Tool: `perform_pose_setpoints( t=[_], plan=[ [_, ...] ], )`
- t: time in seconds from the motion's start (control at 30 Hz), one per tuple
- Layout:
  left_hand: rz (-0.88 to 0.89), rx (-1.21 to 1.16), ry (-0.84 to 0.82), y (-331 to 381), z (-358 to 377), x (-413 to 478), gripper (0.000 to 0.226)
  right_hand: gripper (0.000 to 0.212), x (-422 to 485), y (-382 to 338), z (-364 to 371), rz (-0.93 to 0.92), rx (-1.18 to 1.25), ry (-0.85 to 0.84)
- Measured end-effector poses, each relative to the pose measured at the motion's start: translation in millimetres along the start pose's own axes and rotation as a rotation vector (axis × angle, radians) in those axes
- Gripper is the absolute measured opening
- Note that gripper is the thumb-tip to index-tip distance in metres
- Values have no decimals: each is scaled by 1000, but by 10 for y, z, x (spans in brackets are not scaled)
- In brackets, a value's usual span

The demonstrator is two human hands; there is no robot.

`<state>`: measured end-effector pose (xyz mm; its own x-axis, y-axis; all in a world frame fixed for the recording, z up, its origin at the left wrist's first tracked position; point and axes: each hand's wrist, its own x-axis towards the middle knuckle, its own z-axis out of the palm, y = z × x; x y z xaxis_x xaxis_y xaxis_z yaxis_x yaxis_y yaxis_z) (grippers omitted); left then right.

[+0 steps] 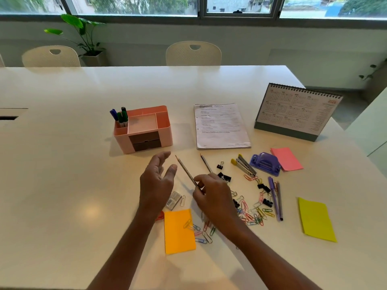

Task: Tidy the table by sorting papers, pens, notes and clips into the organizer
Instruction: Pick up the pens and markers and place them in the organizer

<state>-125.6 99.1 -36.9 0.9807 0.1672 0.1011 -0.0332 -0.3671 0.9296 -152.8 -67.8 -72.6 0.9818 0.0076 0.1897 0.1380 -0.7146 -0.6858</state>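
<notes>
My right hand (pixel 213 195) pinches a grey pencil (pixel 185 170) that points up and left above the table. Just left of it, my left hand (pixel 156 183) hovers with relaxed fingers and holds nothing. A pink organizer (pixel 164 126) stands behind the hands, with markers (pixel 120 117) in its left slot. A second pencil (pixel 206 163) lies right of the held one. Coloured paper clips (pixel 254 214) and black binder clips (pixel 224 176) are scattered to the right. Orange (pixel 179 231), yellow (pixel 316 219) and pink (pixel 287 159) notes lie flat. A paper stack (pixel 221 125) lies right of the organizer. Two pens (pixel 276 197) lie among the clips.
A desk calendar (pixel 297 113) stands at the back right. A purple hole punch (pixel 266 163) and a staple remover (pixel 245 164) lie near the pink note. A small staple box (pixel 173 199) sits under my left hand. Two chairs (pixel 193 53) stand beyond the white table (pixel 62 164).
</notes>
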Motion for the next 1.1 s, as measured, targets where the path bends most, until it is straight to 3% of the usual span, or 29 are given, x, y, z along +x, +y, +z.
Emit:
perform_pose_setpoints(
  t=[0.07, 0.13, 0.23, 0.3, 0.6, 0.87, 1.1],
  plan=[
    [-53, -79, 10, 67, 74, -18, 51, 29, -17, -13, -70, -2, 101, 54],
    [-192, -250, -103, 137, 164, -31, 56, 29, -41, -53, -132, -34, 179, 92],
    [-373, -543, -317, 212, 289, -80, 34, 29, -64, -104, -193, -109, 251, 101],
    [-401, -610, -317, 200, 339, -81, 28, 26, -41, -81, -246, -125, 272, 84],
    [-488, -649, -249, 131, 421, -37, 27, 14, 600, 348, -417, -20, -197, 132],
    [-558, -627, -254, 106, 493, -24, 29, 18, 785, 263, -197, 12, -585, 30],
    [-568, -616, -259, 103, 520, -1, 27, 18, 845, 303, -136, 0, -523, 42]
  ],
)
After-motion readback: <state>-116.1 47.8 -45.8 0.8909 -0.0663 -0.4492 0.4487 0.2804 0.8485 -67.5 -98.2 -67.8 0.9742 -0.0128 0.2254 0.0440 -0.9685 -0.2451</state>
